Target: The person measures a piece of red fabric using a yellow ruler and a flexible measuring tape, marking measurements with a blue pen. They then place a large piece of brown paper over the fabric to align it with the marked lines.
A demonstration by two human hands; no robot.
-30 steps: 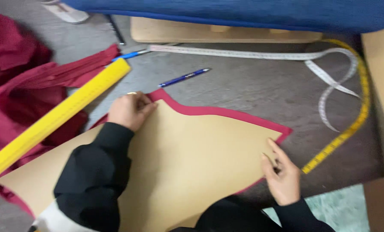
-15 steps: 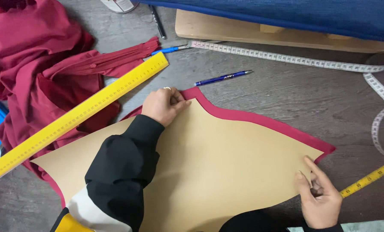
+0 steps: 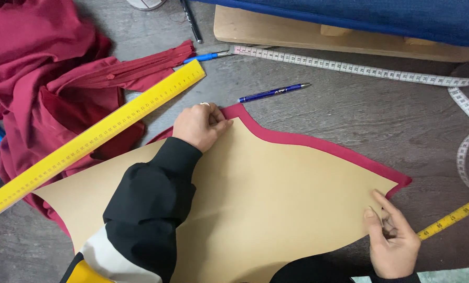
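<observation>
A large tan paper pattern piece (image 3: 255, 204) with curved edges lies flat on a grey wood-grain work surface (image 3: 349, 110), laid over a cut piece of dark red fabric (image 3: 318, 142) whose edge shows as a narrow border along the pattern's upper side and at its right tip. The person's left hand (image 3: 198, 124), in a black sleeve with white and yellow panels, rests at the pattern's upper peak, fingers curled closed and pinching the paper corner against the fabric edge. The right hand (image 3: 394, 238) presses on the pattern's right tip, fingers extended and spread flat on the paper, gripping nothing.

A long yellow ruler (image 3: 95, 137) lies diagonally just left of the pattern, its lower end crossing the pattern's left corner. A heap of crumpled dark red cloth (image 3: 40, 68) sits beyond the ruler, to the pattern's upper left. A blue ballpoint pen (image 3: 273, 93) lies just above the pattern's peak, apart from it. Farther up from the pattern, a white measuring tape (image 3: 349, 67) runs across the surface and loops down on the pattern's right side, and a second blue pen (image 3: 207, 56) lies near the ruler's upper end. A yellow measuring tape (image 3: 452, 217) lies just right of the pattern's tip, beside the right hand. A pale wooden board (image 3: 308, 37) under blue fabric (image 3: 381, 18) spans the far edge, well above the pattern.
</observation>
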